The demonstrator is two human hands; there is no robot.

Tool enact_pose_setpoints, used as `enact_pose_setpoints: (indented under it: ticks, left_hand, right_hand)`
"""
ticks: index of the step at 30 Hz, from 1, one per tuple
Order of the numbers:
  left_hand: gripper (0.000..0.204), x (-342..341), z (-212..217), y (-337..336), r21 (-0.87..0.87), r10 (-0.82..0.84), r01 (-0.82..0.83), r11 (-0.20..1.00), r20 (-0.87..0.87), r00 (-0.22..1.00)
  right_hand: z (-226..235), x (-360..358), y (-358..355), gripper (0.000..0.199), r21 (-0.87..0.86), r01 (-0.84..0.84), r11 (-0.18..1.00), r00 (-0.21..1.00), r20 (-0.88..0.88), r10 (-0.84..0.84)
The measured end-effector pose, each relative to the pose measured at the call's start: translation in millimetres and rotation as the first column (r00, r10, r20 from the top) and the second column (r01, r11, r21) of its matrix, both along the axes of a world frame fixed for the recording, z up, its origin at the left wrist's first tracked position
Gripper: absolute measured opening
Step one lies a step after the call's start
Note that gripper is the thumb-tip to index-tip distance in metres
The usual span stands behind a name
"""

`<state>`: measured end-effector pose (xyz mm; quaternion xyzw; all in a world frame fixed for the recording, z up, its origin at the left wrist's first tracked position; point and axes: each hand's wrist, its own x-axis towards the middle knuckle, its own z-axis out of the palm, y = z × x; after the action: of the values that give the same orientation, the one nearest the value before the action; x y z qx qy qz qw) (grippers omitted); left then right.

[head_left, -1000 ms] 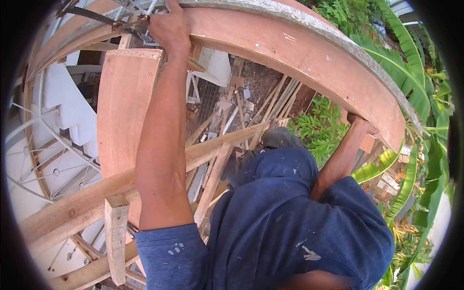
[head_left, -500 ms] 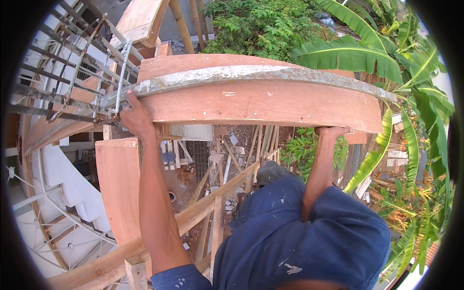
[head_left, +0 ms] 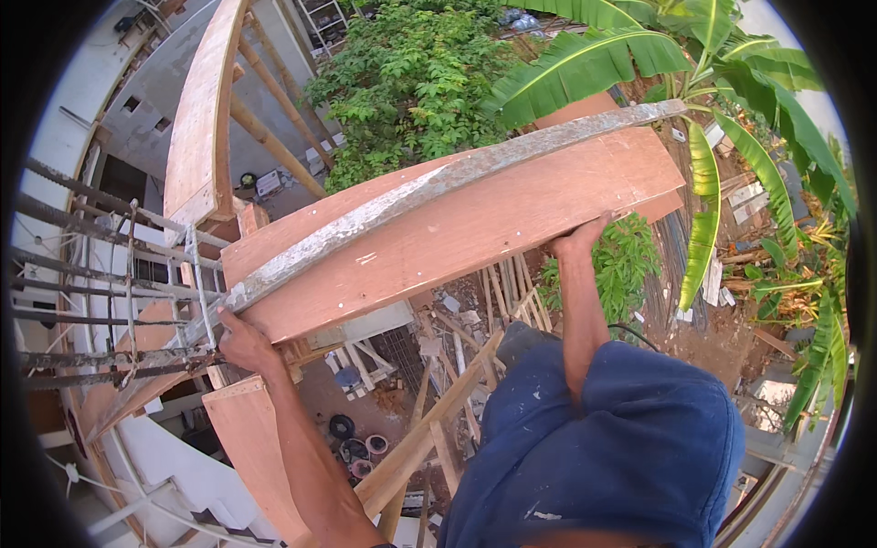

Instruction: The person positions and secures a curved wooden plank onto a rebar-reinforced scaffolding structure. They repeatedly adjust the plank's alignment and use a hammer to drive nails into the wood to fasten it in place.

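A wide reddish plywood board [head_left: 438, 239] spans the middle of the picture, slanting up to the right. Along its top lies a long grey bar [head_left: 365, 210], whitened with cement-like stains. At the board's left end my left hand [head_left: 245, 345] is closed on the edge, its thumb by the bar's lower end; the other fingers are mostly hidden. My right hand [head_left: 582, 239] grips the board's near edge toward its right end, with fingertips partly out of sight.
Steel reinforcing bars [head_left: 100, 283] jut out at the left. Another curved plywood panel [head_left: 203, 128] rises behind them, and a lower plywood panel [head_left: 251, 447] stands near my left forearm. A timber brace [head_left: 429, 429] crosses below me, high above rubble-strewn ground. Banana leaves [head_left: 594, 68] hang at the far right.
The view has turned, so the board and bar now slant up to the right instead of lying nearly level. Both hands stay at about the same places on the board.
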<state>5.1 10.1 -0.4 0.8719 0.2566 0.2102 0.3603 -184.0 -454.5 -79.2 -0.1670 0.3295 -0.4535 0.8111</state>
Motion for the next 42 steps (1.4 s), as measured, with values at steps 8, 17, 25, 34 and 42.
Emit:
enact_pose_setpoints:
  ticks: [8, 17, 25, 34, 42]
  left_hand:
    - [0.071, -3.2, 3.1, -5.7, -0.011, 0.028, -0.028, 1.0, -0.002, 1.0]
    - [0.07, -4.0, 2.1, -7.9, 0.015, 0.057, -0.057, 0.998, 0.011, 0.998]
    - [0.071, -3.0, -0.5, -5.8, 0.001, 0.073, -0.073, 0.997, -0.005, 0.997]
    - [0.071, -7.5, 5.4, -9.5, -0.021, 0.056, -0.056, 0.998, 0.013, 0.998]
    - [0.068, -8.2, 6.5, -9.6, -0.014, 0.031, -0.031, 0.999, 0.025, 0.999]
  right_hand:
    - [18.0, 1.9, 0.4, 0.082, -0.036, -0.062, 0.997, 0.994, -0.097, 0.058]
    - [11.8, 1.5, 1.2, 0.077, 0.059, -0.044, 0.997, 0.996, -0.072, 0.048]
    - [28.6, 4.5, 12.6, 0.075, 0.026, -0.023, 0.999, 0.997, -0.072, 0.025]
    - [44.3, 5.3, 26.2, 0.078, 0.065, -0.01, 0.998, 0.999, -0.043, 0.013]
    - [33.8, 2.1, 19.8, 0.089, 0.051, -0.013, 0.999, 0.999, -0.043, 0.015]
